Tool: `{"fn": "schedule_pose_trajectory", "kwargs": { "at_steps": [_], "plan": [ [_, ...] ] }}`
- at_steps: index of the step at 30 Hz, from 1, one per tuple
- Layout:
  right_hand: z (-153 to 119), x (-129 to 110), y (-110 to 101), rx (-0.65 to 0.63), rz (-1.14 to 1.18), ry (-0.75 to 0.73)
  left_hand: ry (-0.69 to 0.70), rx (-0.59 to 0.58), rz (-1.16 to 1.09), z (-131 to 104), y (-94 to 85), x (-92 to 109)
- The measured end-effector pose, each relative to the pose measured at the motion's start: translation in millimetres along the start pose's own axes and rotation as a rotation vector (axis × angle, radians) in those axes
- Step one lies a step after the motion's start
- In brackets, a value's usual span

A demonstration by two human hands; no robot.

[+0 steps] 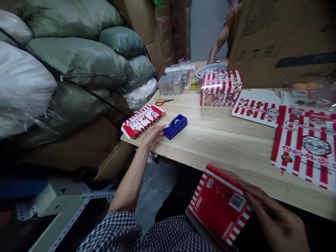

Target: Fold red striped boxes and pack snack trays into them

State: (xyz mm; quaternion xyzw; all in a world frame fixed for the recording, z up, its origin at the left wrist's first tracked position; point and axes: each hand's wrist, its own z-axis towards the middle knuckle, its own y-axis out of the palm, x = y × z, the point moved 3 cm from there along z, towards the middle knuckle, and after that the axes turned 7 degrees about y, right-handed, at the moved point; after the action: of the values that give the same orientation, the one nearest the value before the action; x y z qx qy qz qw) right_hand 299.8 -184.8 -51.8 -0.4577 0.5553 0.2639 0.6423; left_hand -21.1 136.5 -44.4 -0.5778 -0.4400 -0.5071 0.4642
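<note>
My left hand [153, 135] is at the front end of a blue tape dispenser [176, 129], its fingertips pinched on the end of the tape [168, 126]. The tape roll [177, 122] sits inside the dispenser. My right hand [275, 213] grips a red box [219, 203] with white-striped edges and a barcode, held tilted over my lap at the table's front edge. Part of its lower side is hidden. Beside my left hand lies a stack of flat red-and-white cartons [143, 120].
Red-handled scissors [161, 102] lie behind the dispenser. A striped carton [220, 89], clear plastic cases [170, 84] and a bowl [210, 68] stand farther back. Flat striped cartons [307, 147] cover the right side. Stuffed sacks [78, 59] pile up left. Another person's arm [220, 40] reaches to the bowl.
</note>
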Motion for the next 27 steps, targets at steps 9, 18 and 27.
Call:
{"fn": "schedule_pose_trajectory", "kwargs": {
  "at_steps": [9,18,27],
  "plan": [
    [5.4,-6.3,23.9,-0.071,0.019,-0.034,0.145,0.212,0.091,-19.7,-4.8,-33.0],
    [-10.1,-52.8,28.4,0.124,-0.003,-0.244,0.285,0.117,-0.011,-127.9,68.9,37.8],
    [-26.8,-48.1,48.5,-0.014,-0.062,-0.445,-0.086,-0.108,-0.414,-203.5,149.2,48.3]
  ]
}}
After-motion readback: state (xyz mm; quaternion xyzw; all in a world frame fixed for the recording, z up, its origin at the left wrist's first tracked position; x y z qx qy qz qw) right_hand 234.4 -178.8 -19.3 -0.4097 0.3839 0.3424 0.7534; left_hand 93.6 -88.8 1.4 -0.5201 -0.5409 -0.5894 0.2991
